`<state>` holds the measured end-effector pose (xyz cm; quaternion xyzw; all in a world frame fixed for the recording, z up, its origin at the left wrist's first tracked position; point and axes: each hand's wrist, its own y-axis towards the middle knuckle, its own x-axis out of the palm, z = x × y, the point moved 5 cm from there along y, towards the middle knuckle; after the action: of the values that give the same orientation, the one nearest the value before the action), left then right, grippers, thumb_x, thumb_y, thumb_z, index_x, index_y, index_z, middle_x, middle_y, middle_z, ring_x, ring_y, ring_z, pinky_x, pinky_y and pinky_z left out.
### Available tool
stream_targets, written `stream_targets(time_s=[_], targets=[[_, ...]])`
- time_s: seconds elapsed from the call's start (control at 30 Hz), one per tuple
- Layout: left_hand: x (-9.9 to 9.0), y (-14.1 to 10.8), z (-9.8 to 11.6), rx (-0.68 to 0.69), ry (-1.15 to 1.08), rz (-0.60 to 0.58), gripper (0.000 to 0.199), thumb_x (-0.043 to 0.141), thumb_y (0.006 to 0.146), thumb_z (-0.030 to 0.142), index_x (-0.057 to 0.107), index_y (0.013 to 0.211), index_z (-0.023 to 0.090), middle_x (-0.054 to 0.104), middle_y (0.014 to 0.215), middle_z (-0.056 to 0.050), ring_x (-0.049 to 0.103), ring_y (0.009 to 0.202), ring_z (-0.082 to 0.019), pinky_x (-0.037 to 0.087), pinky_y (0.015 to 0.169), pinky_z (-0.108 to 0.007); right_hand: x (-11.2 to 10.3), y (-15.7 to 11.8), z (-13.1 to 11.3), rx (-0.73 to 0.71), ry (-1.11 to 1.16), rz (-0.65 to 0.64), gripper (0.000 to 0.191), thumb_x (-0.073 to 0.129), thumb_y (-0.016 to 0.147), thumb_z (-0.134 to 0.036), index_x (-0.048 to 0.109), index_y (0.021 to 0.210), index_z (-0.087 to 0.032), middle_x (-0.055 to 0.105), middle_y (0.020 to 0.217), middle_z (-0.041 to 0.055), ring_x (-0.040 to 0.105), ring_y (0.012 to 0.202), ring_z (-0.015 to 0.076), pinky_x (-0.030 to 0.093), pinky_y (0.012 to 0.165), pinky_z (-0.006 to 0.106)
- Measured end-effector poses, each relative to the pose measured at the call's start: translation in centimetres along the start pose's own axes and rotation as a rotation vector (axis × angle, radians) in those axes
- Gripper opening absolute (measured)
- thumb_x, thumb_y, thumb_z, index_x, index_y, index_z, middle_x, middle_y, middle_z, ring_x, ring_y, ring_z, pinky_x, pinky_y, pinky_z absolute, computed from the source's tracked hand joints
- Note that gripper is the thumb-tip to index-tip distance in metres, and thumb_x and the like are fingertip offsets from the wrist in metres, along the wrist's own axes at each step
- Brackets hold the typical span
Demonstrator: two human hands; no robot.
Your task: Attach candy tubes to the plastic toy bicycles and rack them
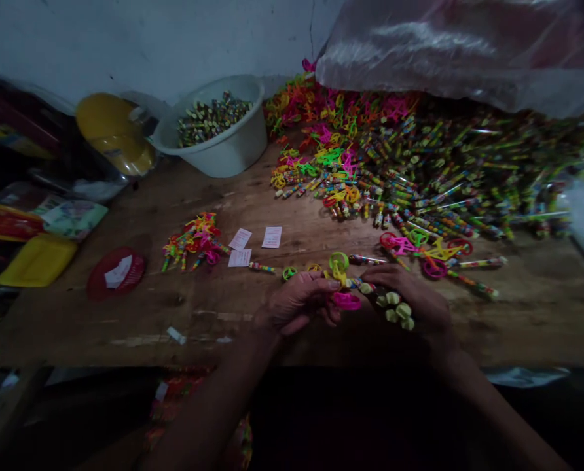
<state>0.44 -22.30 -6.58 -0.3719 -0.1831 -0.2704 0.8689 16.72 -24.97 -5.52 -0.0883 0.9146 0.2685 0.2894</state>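
My left hand (299, 299) pinches a small plastic toy piece (340, 276) with yellow, green and pink parts, ring-shaped at the ends. A narrow patterned tube (355, 283) meets the toy piece between my two hands; whether they are joined, I cannot tell. My right hand (412, 294) is closed around a bunch of similar tubes, their pale caps (395, 309) pointing toward me. Fingers of that hand also reach the single tube's capped end. Beyond my hands lie a loose tube (367, 260) and several toy pieces with tubes (437, 252).
A large heap of tubes (439, 170) and bright plastic pieces (316, 144) covers the back right. A white tub (233, 150) holds more tubes. Left of my hands are a small toy pile (198, 239), printed slips (272, 237) and a red dish (137, 268). Plastic sheeting (434, 52) hangs above.
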Motion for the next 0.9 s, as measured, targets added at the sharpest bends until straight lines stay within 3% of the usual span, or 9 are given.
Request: stream_targets(time_s=[0.17,0.33,0.5,0.6,0.77,0.83,0.9], targets=[[0.2,0.0,-0.3,-0.023,0.054,0.005,0.017,0.064,0.074,0.024,0.059,0.077,0.008,0.064,0.055,-0.004,0.06,0.044,-0.012,0.051,0.044,-0.02,-0.5,-0.9,-1.0,0.012,-0.031,0.112,0.027,0.045,0.088,-0.021,0.057,0.112,-0.019,0.061,0.108,0.0105,0.059,0.1,0.0222,0.05,0.08,0.036],[0.4,-0.1,-1.2,-0.075,0.027,-0.013,0.016,0.065,0.072,0.022,0.059,0.071,0.007,0.063,0.055,-0.004,0.061,0.045,-0.012,0.052,0.045,-0.021,-0.7,-1.2,-2.5,0.019,-0.02,-0.049,0.027,0.039,0.09,-0.016,0.055,0.112,-0.019,0.059,0.108,0.0113,0.056,0.103,0.0228,0.048,0.081,0.036],[0.4,-0.1,-2.0,-0.134,0.006,-0.005,0.013,0.062,0.073,0.02,0.059,0.07,0.007,0.064,0.056,-0.005,0.062,0.047,-0.012,0.052,0.047,-0.022,-1.4,-0.5,-2.7,0.002,-0.099,-0.138,0.026,0.034,0.092,-0.019,0.058,0.103,-0.021,0.062,0.101,0.0084,0.059,0.094,0.0209,0.049,0.074,0.033],[0.5,0.0,-2.1,-0.144,0.047,0.016,0.013,0.062,0.073,0.02,0.057,0.069,0.008,0.063,0.053,-0.006,0.061,0.044,-0.013,0.051,0.045,-0.021,-1.6,0.0,-3.2,-0.051,-0.155,-0.243,0.028,0.032,0.093,-0.02,0.06,0.098,-0.019,0.063,0.095,0.0093,0.059,0.087,0.0217,0.048,0.068,0.034],[0.6,0.2,-2.8,-0.134,0.088,0.063,0.02,0.067,0.068,0.024,0.055,0.068,0.008,0.062,0.052,-0.006,0.06,0.043,-0.013,0.05,0.045,-0.022,-1.4,0.4,-3.8,-0.149,-0.269,-0.303,0.029,0.033,0.093,-0.019,0.062,0.09,-0.017,0.063,0.085,0.0094,0.057,0.076,0.0198,0.045,0.058,0.031],[0.4,0.0,-2.9,-0.108,0.107,0.086,0.023,0.068,0.068,0.027,0.055,0.07,0.009,0.062,0.053,-0.005,0.06,0.044,-0.012,0.05,0.046,-0.022,-0.5,0.5,-3.6,-0.131,-0.264,-0.323,0.026,0.036,0.091,-0.016,0.062,0.091,-0.018,0.064,0.087,0.0079,0.057,0.078,0.0182,0.047,0.061,0.03],[-0.5,-0.6,-2.6,-0.062,0.157,0.118,0.025,0.067,0.071,0.032,0.056,0.075,0.01,0.062,0.055,-0.004,0.059,0.044,-0.012,0.049,0.045,-0.021,0.4,0.7,-3.1,-0.106,-0.223,-0.278,0.024,0.038,0.09,-0.014,0.06,0.097,-0.019,0.064,0.099,0.0072,0.057,0.092,0.0179,0.049,0.074,0.032]])
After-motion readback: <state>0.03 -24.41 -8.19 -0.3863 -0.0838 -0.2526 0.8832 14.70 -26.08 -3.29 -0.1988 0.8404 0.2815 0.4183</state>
